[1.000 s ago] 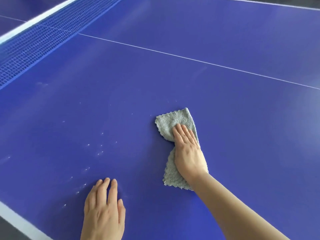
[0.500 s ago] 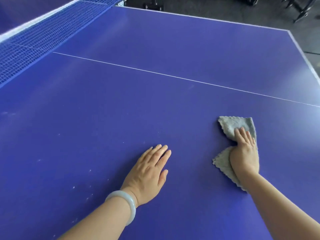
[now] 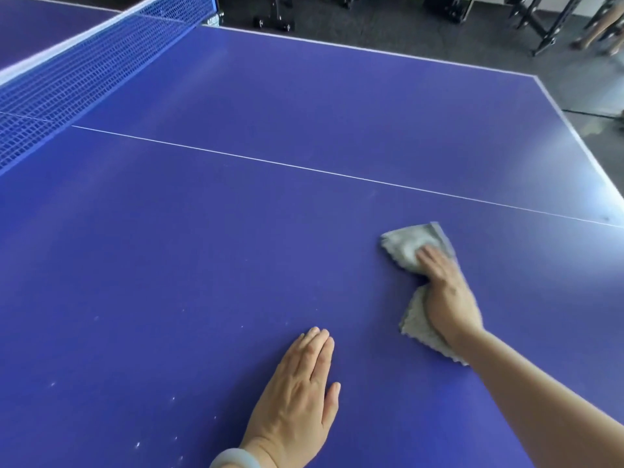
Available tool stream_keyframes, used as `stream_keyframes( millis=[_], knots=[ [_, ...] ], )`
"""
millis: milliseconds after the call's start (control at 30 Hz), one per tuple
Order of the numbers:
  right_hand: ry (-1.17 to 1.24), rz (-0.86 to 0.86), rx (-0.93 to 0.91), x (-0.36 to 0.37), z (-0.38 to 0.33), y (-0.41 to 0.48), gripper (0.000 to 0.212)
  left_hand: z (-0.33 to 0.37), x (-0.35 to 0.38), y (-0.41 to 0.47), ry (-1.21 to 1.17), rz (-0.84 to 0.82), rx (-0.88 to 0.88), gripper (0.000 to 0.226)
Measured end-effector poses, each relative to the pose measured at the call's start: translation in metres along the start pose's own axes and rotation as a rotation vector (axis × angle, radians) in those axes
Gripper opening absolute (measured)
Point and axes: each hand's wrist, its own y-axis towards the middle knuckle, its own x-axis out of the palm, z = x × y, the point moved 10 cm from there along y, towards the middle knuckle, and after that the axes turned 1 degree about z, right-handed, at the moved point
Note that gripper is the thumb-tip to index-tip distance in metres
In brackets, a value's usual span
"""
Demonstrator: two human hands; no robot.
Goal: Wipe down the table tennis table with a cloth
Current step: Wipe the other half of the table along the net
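The blue table tennis table [image 3: 236, 231] fills most of the head view, with its net [image 3: 84, 72] stretched across the left end of this half and a thin white centre line [image 3: 304, 168] running from the net toward the right end edge. The grey cloth [image 3: 405, 244] lies on the table top on the near side of that line, closer to the right end edge than to the net and well in from both. It is bunched into two lobes with scalloped edges, one pointing toward the centre line and one trailing back toward the near edge. The right hand [image 3: 445, 295] lies palm down on the middle of the cloth, its fingers stretched forward and pressing it flat onto the surface rather than curled round it; the fingers are blurred. The left hand [image 3: 297, 396] rests flat and open on the bare table top near the near edge, fingers together and pointing toward the far edge, thumb out to the side, holding nothing; it sits apart from the cloth, to its left. A pale bracelet [image 3: 233, 459] circles the left wrist at the bottom of the view. Small white specks [image 3: 138, 444] dot the surface to the left of the left hand. Beyond the far edge is a dark floor [image 3: 405, 28] with a black wheeled base [image 3: 273, 23] standing on it near the net post.
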Motion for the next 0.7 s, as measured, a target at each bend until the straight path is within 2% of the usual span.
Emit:
stream_keyframes(
  millis=[67, 133, 200, 267, 400, 500, 600, 700],
  knots=[
    [-0.051, 0.05, 0.193, -0.01, 0.036, 0.018, 0.069, 0.0, 0.001, 0.001, 0.035, 0.0, 0.002, 0.058],
    [-0.058, 0.073, 0.303, -0.007, 0.047, 0.041, 0.069, 0.0, 0.0, 0.004, 0.031, 0.014, -0.001, 0.058],
    [-0.021, 0.097, 0.352, -0.002, 0.041, 0.072, 0.066, 0.0, 0.0, 0.006, 0.008, 0.038, 0.001, 0.058],
    [0.009, 0.093, 0.306, 0.009, 0.022, 0.11, 0.062, -0.001, 0.0, 0.007, -0.006, 0.056, 0.004, 0.058],
    [0.021, -0.027, 0.028, 0.048, -0.046, 0.166, 0.05, -0.002, 0.003, 0.007, -0.004, 0.046, 0.003, 0.06],
    [0.058, -0.127, -0.208, 0.075, -0.109, 0.167, 0.048, -0.002, 0.002, 0.007, 0.009, 0.024, -0.005, 0.061],
    [0.103, -0.287, -0.519, 0.099, -0.168, 0.116, 0.051, 0.0, 0.002, 0.004, 0.054, -0.009, -0.013, 0.061],
    [0.09, -0.38, -0.806, 0.09, -0.159, 0.052, 0.056, 0.003, -0.002, 0.004, 0.06, -0.011, -0.01, 0.06]
  ],
)
